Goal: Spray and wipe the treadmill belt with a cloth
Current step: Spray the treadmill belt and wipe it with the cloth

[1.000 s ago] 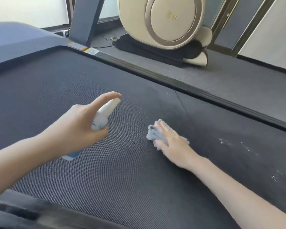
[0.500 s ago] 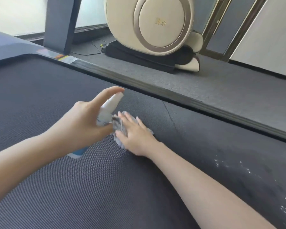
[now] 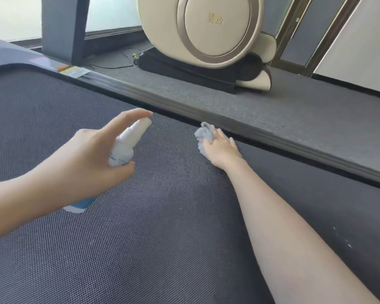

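The dark treadmill belt [image 3: 162,249] is matt, with a fine woven-looking grain that reads as rough. The dark grey side rail [image 3: 228,126] along its edge is smooth and hard, with a dull sheen. The white plastic spray bottle [image 3: 127,143] is smooth and faintly glossy. The crumpled pale grey-blue cloth [image 3: 203,133] looks soft and fluffy. The grey floor carpet [image 3: 294,102] is coarse and matt. The cream massage chair [image 3: 217,25] has a smooth, satiny shell, and its gold ring [image 3: 181,23] looks metallic.

I can't read any text outright: the gold emblem [image 3: 215,19] on the cream massage chair [image 3: 162,29], the warning sticker [image 3: 75,71] on the treadmill side rail [image 3: 184,106] and the blue print on the spray bottle [image 3: 123,150] are all too blurred.
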Demonstrator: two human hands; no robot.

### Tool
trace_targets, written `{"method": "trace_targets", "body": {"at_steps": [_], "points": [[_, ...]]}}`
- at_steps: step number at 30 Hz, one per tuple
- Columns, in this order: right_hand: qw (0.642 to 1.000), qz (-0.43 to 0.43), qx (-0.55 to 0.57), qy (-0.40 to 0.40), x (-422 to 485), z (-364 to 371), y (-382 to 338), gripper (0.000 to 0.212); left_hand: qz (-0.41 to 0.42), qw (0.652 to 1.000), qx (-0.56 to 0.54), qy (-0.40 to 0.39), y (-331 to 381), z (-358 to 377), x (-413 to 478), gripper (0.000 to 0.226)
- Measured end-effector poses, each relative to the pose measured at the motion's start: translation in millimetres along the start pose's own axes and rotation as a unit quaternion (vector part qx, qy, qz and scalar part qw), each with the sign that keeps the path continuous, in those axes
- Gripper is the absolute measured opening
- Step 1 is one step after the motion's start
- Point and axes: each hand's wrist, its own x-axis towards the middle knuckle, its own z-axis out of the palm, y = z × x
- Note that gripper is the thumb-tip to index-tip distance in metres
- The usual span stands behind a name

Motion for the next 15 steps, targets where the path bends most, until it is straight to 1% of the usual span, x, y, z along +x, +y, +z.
{"method": "trace_targets", "body": {"at_steps": [2,7,9,12,13,14,15], "points": [[0.999,0.022,-0.021,0.017,-12,2,42,0.057,0.004,1.0,0.0,-0.011,5,3,-2,0.078],[0.985,0.151,0.061,0.059,-76,-9,133,0.053,0.024,0.999,-0.009,-0.043,21,6,-11,0.078],[0.978,0.194,0.058,0.047,-100,-11,152,0.054,0.03,0.998,-0.009,-0.047,26,5,-14,0.077],[0.962,0.254,0.08,0.06,-95,-8,163,0.061,0.017,0.998,-0.021,-0.05,30,0,-21,0.076],[0.959,0.255,0.107,0.057,-87,-6,162,0.064,0.015,0.998,-0.023,-0.051,31,-2,-23,0.075],[0.96,0.234,0.147,0.053,-78,-3,160,0.064,0.014,0.998,-0.023,-0.054,32,-4,-25,0.075],[0.963,0.202,0.172,0.054,-78,-5,142,0.061,0.013,0.998,-0.023,-0.054,34,-6,-26,0.076]]}}
